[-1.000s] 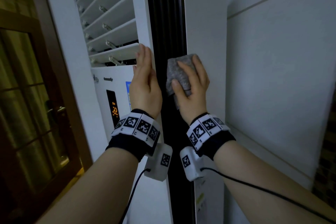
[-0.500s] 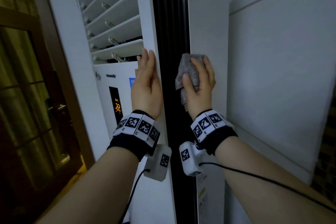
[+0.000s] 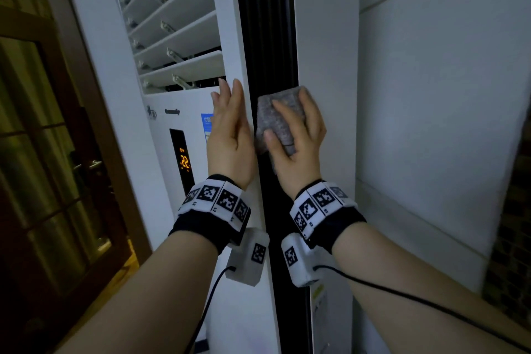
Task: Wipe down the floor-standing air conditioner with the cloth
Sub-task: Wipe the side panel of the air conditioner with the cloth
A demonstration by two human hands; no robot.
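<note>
The tall white air conditioner (image 3: 324,37) stands before me, with open louvres (image 3: 172,23) at upper left and a black vertical strip (image 3: 267,23) along its corner. My right hand (image 3: 298,144) presses a folded grey cloth (image 3: 280,118) flat against that black strip, just below the louvres' level. My left hand (image 3: 230,135) lies flat, fingers together, on the white front edge beside the strip, holding nothing. An orange display (image 3: 184,162) glows on the front panel left of my left hand.
A dark wooden door with glass panes (image 3: 48,152) stands at the left, close to the unit. A white wall (image 3: 445,95) runs along the right, with dark tiles (image 3: 511,238) at the far right. Cables trail from both wristbands.
My right hand with the cloth has shifted slightly left and spread flatter on the black strip. The left hand stays on the white edge.
</note>
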